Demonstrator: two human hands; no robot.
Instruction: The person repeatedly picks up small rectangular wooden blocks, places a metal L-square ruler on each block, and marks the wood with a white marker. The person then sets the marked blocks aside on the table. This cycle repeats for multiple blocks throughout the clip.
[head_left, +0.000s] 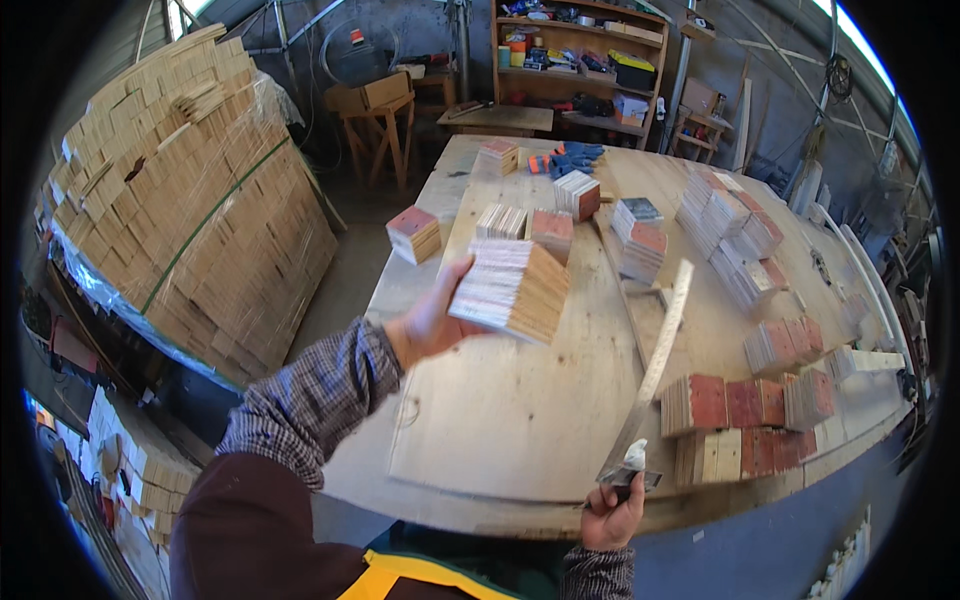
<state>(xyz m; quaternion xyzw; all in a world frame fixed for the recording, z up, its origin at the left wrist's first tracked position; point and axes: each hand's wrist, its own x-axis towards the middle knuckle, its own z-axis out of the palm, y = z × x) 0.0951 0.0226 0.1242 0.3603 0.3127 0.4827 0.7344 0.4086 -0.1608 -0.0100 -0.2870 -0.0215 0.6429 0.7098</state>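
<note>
In my left hand [432,312], a block of stacked plywood pieces [512,288] is gripped by its left side, held above the table. The fingers go round behind it and are partly hidden. My right hand [612,514], at the table's near edge, is closed on a long straight-bladed tool [650,380], its exact kind unclear. The narrow blade points up and away, and a white lump [636,455] sits by its dark lower end. Just beyond the held block stand a pale plywood stack [501,222] and a red-faced block [552,234].
The plywood-topped table [480,420] carries several block stacks, including red-faced ones [695,403] at right and one block [414,234] at left. Blue-and-orange gloves [567,158] lie at its far end. A wrapped pile of wood pieces [200,200] stands left; shelves [580,75] stand behind.
</note>
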